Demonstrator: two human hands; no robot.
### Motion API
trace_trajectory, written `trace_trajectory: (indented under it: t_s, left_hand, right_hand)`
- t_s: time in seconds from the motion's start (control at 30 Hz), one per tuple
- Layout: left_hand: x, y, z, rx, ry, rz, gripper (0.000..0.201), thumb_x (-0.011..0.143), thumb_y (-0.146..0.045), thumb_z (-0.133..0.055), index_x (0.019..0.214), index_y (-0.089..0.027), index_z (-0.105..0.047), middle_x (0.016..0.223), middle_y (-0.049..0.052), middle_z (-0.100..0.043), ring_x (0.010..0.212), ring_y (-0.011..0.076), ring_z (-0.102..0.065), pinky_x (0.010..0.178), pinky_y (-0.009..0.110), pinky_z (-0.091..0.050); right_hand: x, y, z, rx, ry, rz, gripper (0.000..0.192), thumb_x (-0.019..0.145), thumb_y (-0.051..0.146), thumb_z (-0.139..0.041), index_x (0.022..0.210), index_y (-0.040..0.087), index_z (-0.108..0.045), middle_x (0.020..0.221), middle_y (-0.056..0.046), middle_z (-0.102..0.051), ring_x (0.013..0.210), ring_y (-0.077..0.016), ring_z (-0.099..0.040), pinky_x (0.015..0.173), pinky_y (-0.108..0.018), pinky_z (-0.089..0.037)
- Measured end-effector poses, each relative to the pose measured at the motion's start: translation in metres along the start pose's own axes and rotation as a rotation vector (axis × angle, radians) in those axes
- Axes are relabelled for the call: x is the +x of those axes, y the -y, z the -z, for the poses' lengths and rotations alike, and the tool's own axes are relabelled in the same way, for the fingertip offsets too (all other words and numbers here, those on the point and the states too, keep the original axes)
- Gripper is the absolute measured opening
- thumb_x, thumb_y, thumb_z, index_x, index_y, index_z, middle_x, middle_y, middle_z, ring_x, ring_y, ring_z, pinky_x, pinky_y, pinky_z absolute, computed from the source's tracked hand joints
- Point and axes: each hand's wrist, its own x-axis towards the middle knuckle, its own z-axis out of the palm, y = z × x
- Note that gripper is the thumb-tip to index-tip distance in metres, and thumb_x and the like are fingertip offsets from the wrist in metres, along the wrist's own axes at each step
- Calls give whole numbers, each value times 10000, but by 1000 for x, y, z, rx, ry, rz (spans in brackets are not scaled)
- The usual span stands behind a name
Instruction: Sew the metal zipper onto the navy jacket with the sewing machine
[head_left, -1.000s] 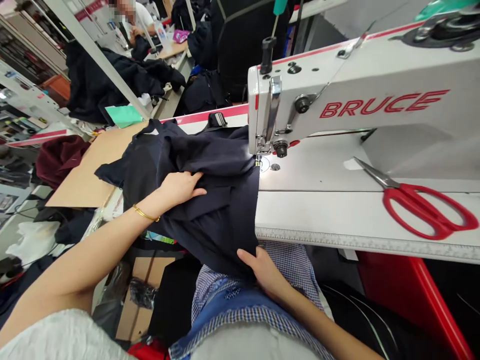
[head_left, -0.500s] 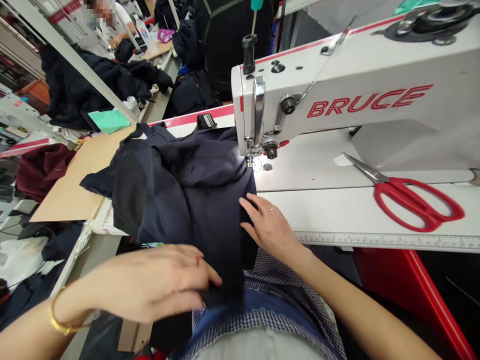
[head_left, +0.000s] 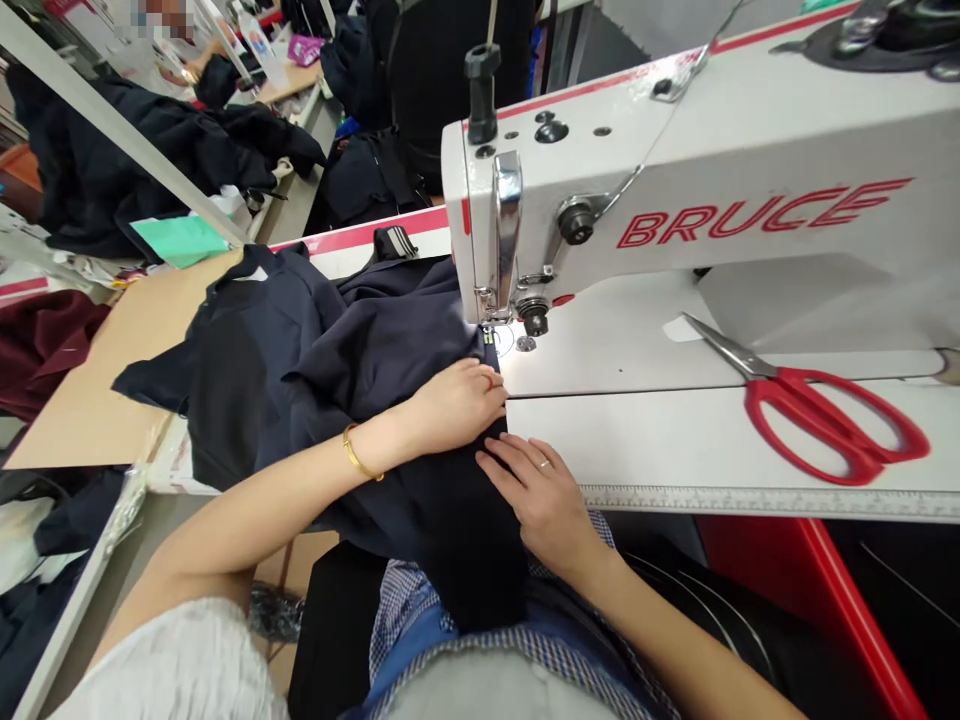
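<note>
A dark navy garment lies bunched on the sewing machine bed, and its right edge runs under the presser foot. My left hand is on that edge just in front of the foot, fingers curled down and closed on the cloth. Nearer to me, my right hand rests with stretched fingers, their tips on the same edge. Its thumb is not clearly visible. The garment's lower part hangs over the table edge onto my lap. The white sewing machine stands right behind the hands.
Red-handled scissors lie on the machine bed at right, above a ruler strip. Brown cardboard lies at left, near a green piece. A slanted white post rises there. Another person sits in the back left.
My left hand has moved from the near part of the garment up and right to the edge by the presser foot. My right hand stays at the cloth edge. The view has shifted slightly.
</note>
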Motion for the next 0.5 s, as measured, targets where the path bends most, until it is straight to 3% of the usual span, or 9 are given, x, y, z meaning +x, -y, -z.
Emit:
trace_trajectory:
  t_s: [0.13, 0.33, 0.5]
  left_hand:
    - [4, 16, -23, 153, -54, 124, 299, 864, -302, -439, 1072, -107, -528, 1142, 123, -547, 1096, 263, -452, 984, 489, -267]
    - [-19, 15, -43, 71, -169, 160, 327, 895, -320, -364, 1137, -155, -508, 1206, 109, -518, 1127, 230, -443, 935, 435, -324]
    - [-17, 26, -51, -10, -246, 184, 311, 881, -302, -387, 1112, -165, -543, 1163, 97, -552, 1123, 214, -460, 946, 411, -317]
  right_hand:
    - [-2, -2, 1, 5, -13, -7, 420, 796, 19, -313, 1107, 136, -571, 1148, -86, -575, 1118, -201, -455, 926, -371, -354]
    - [-4, -2, -1, 39, -20, -22, 417, 785, 12, -329, 1092, 140, -580, 1117, -80, -595, 1112, -194, -462, 927, -375, -337]
    - [7, -7, 1, 50, 5, -49, 424, 753, -7, -361, 1082, 145, -582, 1095, -68, -603, 1097, -184, -471, 894, -350, -342]
